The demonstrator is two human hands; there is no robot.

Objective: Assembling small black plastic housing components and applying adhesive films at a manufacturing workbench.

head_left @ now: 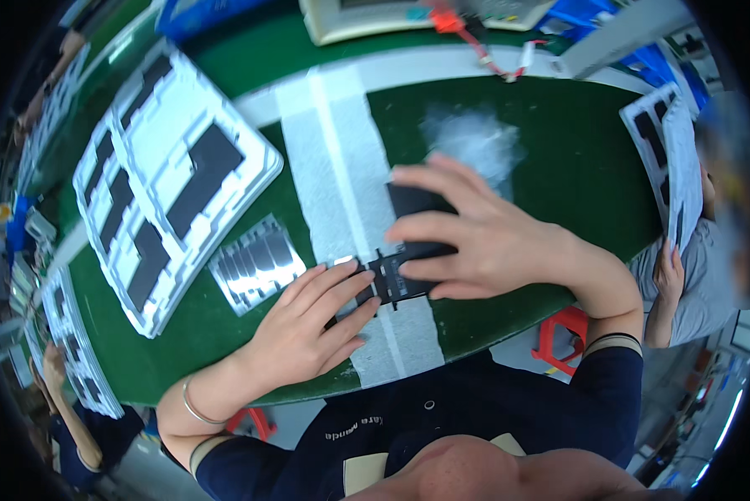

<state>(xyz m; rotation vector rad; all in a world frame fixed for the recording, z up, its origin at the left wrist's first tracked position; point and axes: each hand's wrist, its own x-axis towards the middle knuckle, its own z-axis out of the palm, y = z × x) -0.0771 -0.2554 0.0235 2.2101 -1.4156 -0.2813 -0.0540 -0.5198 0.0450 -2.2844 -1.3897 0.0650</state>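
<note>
A flat black piece (421, 200), with the look of a battery pack, lies on the pale strip under my right hand (475, 238). My right fingers are spread over it, tips resting along its left side. At its lower end is a narrow black section (402, 282) with small tabs. My left hand (316, 321) lies flat from the left, fingers stretched out and slightly apart, tips touching dark parts beside this section. What lies beneath my left fingers is mostly hidden. Near my left hand is a shiny sheet (258, 263) bearing dark strips.
A white molded tray (241, 154) with black flat pieces stands at the left on the green table (559, 150). A crumpled clear plastic heap (475, 138) lies beyond my right hand. Red leads (483, 54) hang at the back. A co-worker's hand (667, 269) supports another tray (649, 150) at the right.
</note>
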